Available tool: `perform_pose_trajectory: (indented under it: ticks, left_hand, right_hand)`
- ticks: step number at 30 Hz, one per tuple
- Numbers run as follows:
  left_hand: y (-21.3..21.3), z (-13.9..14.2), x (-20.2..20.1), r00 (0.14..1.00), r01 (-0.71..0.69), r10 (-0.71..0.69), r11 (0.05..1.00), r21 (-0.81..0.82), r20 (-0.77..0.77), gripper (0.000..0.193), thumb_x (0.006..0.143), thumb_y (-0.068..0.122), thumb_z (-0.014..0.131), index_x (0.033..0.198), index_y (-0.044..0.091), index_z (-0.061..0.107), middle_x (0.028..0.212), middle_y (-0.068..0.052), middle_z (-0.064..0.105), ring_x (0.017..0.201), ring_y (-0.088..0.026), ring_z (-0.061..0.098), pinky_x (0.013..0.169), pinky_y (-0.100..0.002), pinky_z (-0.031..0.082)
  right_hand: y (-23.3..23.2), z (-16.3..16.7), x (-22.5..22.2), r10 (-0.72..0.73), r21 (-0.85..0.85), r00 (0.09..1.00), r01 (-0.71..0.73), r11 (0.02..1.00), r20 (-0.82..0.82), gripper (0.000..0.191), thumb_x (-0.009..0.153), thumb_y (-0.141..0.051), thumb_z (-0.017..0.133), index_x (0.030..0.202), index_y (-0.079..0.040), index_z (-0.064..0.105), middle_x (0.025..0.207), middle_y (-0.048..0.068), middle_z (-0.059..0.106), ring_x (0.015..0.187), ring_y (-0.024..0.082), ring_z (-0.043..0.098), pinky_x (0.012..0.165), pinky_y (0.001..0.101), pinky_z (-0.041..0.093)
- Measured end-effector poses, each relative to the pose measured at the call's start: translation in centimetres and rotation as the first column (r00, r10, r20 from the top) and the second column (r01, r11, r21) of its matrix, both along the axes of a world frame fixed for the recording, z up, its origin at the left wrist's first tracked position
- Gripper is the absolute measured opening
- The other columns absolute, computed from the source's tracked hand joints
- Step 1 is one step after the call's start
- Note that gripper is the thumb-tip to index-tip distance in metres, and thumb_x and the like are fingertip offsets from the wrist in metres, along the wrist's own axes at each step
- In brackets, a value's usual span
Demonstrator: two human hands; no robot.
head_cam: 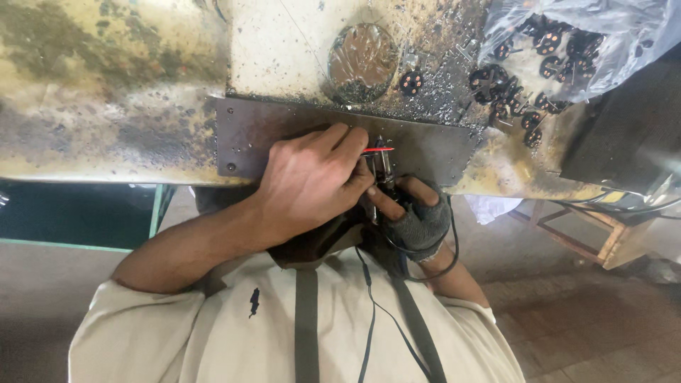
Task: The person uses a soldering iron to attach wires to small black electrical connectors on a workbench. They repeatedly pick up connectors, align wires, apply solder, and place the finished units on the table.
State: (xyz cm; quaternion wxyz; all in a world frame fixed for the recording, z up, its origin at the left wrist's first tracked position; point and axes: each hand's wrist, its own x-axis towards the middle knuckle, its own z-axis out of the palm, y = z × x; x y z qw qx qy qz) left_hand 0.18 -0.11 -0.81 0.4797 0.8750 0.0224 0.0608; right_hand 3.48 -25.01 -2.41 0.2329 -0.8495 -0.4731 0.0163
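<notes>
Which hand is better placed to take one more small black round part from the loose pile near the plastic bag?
The right hand, probably: it is on the same side as the black round parts, though its fingers grip a small metal tool. The left hand holds a red wire.

Probably a workshop: stained, grimy workbench point(106, 92), metal plate point(284, 135), bagged small black parts point(560, 50).
</notes>
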Motion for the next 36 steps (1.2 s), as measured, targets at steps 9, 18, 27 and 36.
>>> perform_pose_trajectory:
  ticks: [9,18,27,36]
  left_hand:
    - [-0.1,0.0,0.1,1.0,-0.003,0.002,1.0,-0.014,-0.004,0.016,0.086,0.012,0.07,0.094,0.004,0.059,0.083,-0.012,0.06,0.072,-0.033,0.067,0.061,-0.044,0.054]
    - [-0.1,-0.1,0.1,1.0,-0.003,0.003,1.0,-0.005,0.003,0.017,0.087,0.013,0.071,0.092,0.004,0.058,0.082,-0.012,0.059,0.072,-0.033,0.067,0.061,-0.045,0.053]
    - [0.0,-0.6,0.0,1.0,0.01,-0.01,1.0,0.016,-0.004,0.023,0.084,0.017,0.074,0.094,0.004,0.059,0.083,-0.012,0.061,0.074,-0.034,0.068,0.062,-0.046,0.054]
    - [0.5,-0.2,-0.2,1.0,-0.012,0.012,1.0,-0.013,-0.003,0.024,0.077,0.013,0.076,0.094,0.005,0.061,0.088,-0.012,0.062,0.08,-0.034,0.068,0.066,-0.044,0.055]
  right_hand:
    - [-0.2,0.4,0.1,-0.101,-0.001,0.966,0.104,0.995,-0.239,0.033,0.09,-0.01,0.088,0.115,-0.02,0.069,0.098,0.008,0.06,0.076,0.025,0.065,0.065,0.0345,0.051]
    - [0.4,1.8,1.2,-0.134,0.166,0.991,0.13,0.977,0.014,0.032,0.091,-0.005,0.08,0.116,-0.008,0.06,0.099,0.015,0.066,0.085,0.027,0.067,0.073,0.0358,0.054]
    - [1.3,-0.4,1.6,-0.16,0.324,0.636,0.573,0.753,-0.755,0.03,0.104,-0.025,0.068,0.128,-0.012,0.054,0.111,0.009,0.073,0.088,0.013,0.067,0.079,0.0253,0.051]
    - [5.0,-2.7,0.8,-0.249,0.235,0.796,0.435,0.869,-0.551,0.044,0.093,-0.001,0.077,0.118,-0.01,0.043,0.104,0.004,0.062,0.093,0.012,0.059,0.088,0.027,0.046]
